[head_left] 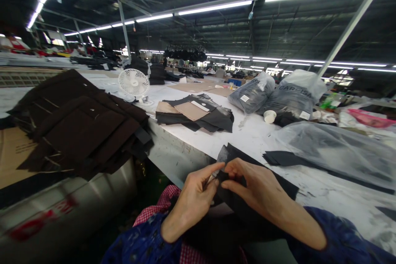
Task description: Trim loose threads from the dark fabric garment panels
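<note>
Near the table edge, my left hand [196,194] is closed, with a small shiny metal tool [213,177] between thumb and fingers; its exact kind is too small to make out. Close beside it, my right hand [260,183] pinches the edge of a piece of black fabric [244,210]. The fingertips of both hands nearly meet at this edge. Part of the fabric hangs down toward my lap, and more black fabric [283,183] lies on the table behind my right hand.
Dark brown fabric pieces [83,128] are piled at left. A white fan [134,83] stands behind black pieces with tan card [192,110]. Filled plastic bags [252,93], a white cup [269,116] and a clear plastic sheet [337,148] lie on the white table [244,136] at right.
</note>
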Tool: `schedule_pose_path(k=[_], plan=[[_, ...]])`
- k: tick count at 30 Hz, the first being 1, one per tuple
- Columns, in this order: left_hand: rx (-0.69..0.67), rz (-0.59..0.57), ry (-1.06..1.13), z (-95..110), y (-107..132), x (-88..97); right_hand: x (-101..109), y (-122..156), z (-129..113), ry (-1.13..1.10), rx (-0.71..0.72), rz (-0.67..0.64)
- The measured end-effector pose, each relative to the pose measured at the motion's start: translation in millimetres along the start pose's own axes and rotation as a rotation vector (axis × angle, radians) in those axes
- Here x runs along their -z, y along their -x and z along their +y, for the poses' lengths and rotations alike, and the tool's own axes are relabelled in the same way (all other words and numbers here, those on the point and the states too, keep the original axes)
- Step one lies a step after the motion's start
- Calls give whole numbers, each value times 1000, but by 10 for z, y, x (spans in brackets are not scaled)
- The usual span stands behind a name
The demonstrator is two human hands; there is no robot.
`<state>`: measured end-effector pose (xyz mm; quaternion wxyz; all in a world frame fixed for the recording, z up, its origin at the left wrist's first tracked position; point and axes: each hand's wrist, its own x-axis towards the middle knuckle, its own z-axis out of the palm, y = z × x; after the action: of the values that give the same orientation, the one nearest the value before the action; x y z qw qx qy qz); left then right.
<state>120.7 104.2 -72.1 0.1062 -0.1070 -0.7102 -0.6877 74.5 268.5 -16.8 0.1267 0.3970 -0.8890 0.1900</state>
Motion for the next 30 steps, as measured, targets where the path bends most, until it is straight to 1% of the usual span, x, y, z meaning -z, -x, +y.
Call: schedule_pose_path(k=[3, 6, 9, 11, 14, 15, 16, 17, 19, 21, 28, 30], plan=[[33, 22, -35, -18, -15, -18, -7, -20, -23, -52, -81, -20], [10, 58, -87, -42, -10, -31, 11, -42, -16, -82, -147, -32], [-42, 87, -121, -66, -9, -43, 6, -45, 3, -99, -133, -36], [-35, 92, -97, -89, -18, -49, -26, -34, 13, -79, -24, -6], [5, 80, -21, -126, -31, -47, -94, -13, 25, 10, 300, 71], [10, 79, -11, -137, -32, -43, -111, -10, 31, 30, 373, 89], [8, 83, -10, -145, -32, -39, -121, -9, 40, 32, 398, 105], [1, 89, -13, -150, -31, -34, -125, -11, 49, 19, 377, 117], [-10, 97, -14, -151, -27, -27, -117, -20, 69, -33, 271, 128], [-13, 88, 0, -137, -23, -28, -103, -32, 79, -73, 204, 138], [17, 42, 2, -63, 5, -38, -126, -98, 59, -157, 171, 121], [22, 20, 8, -61, 17, -21, -133, -123, 60, -209, 131, 111]])
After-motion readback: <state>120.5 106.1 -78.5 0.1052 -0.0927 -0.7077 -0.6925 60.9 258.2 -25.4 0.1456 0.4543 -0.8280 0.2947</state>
